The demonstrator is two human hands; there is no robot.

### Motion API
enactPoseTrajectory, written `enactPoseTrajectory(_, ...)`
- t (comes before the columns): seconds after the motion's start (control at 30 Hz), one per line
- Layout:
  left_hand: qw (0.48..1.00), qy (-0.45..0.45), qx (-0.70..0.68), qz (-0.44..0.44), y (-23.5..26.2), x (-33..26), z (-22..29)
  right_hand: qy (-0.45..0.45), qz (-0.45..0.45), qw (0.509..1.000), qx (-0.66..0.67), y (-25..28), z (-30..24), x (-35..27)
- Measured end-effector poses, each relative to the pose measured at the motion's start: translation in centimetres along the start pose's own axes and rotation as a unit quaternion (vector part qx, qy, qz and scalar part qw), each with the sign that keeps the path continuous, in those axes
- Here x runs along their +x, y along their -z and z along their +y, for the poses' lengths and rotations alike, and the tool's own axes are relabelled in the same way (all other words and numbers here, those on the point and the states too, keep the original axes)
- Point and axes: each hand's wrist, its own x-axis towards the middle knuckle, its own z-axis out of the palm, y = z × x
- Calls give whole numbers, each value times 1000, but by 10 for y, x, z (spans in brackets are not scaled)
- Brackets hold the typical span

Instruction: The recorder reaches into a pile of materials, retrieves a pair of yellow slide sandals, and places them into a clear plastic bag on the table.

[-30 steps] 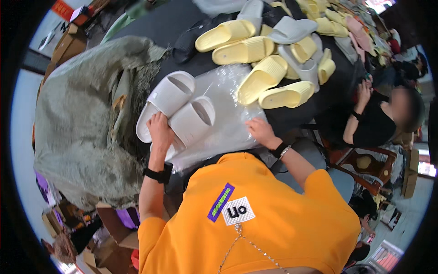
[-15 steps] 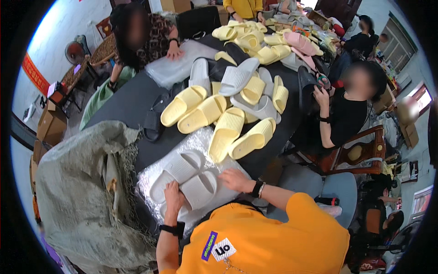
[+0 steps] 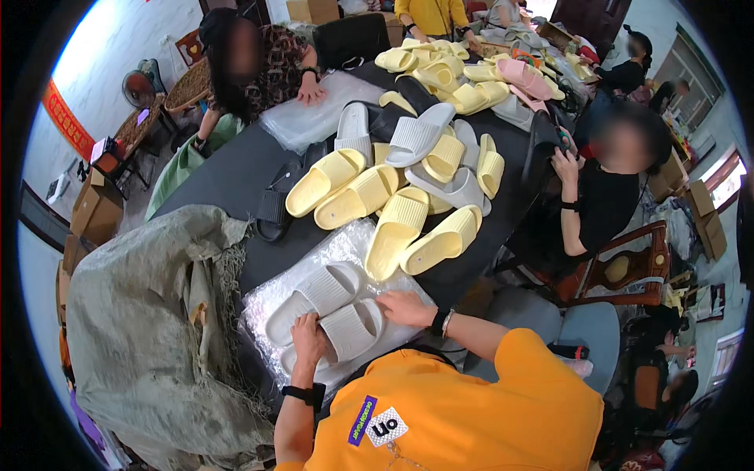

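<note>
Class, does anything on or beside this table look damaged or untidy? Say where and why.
Yes. The sack, left of the left hand, has a frayed edge with loose threads. Beyond, yellow slippers and grey slippers lie jumbled and overlapping, unlike the grey pair lying side by side there.

The left hand [image 3: 308, 337] hides part of a gray slide [image 3: 352, 331], an orange shirt [image 3: 471, 416] runs off the lower edge, and co-workers' faces [image 3: 626, 147] appear blurred.
</note>
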Motion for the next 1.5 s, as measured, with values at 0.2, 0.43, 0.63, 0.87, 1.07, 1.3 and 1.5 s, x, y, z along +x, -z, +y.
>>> enactPoseTrajectory(0.2,999,-19,37,27,-13,-4,-2,-145,185,954,188,25,17,-4)
enactPoseTrajectory(0.43,995,-40,25,84,-24,-9,-4,-197,400,890,93,30,91,-10)
enactPoseTrajectory(0.63,994,-50,30,91,-25,-10,-5,-263,446,800,304,73,96,29)
enactPoseTrajectory(0.87,992,-52,18,116,-30,-7,-1,-320,449,826,118,76,83,34)
enactPoseTrajectory(1.07,991,-38,16,125,-26,-14,-3,-265,325,907,-24,59,67,44)
enactPoseTrajectory(1.3,990,-46,17,130,-29,-12,-1,-328,355,875,-25,65,70,63)
enactPoseTrajectory(1.5,990,-45,11,132,-30,-15,-3,-332,364,863,112,78,61,58)
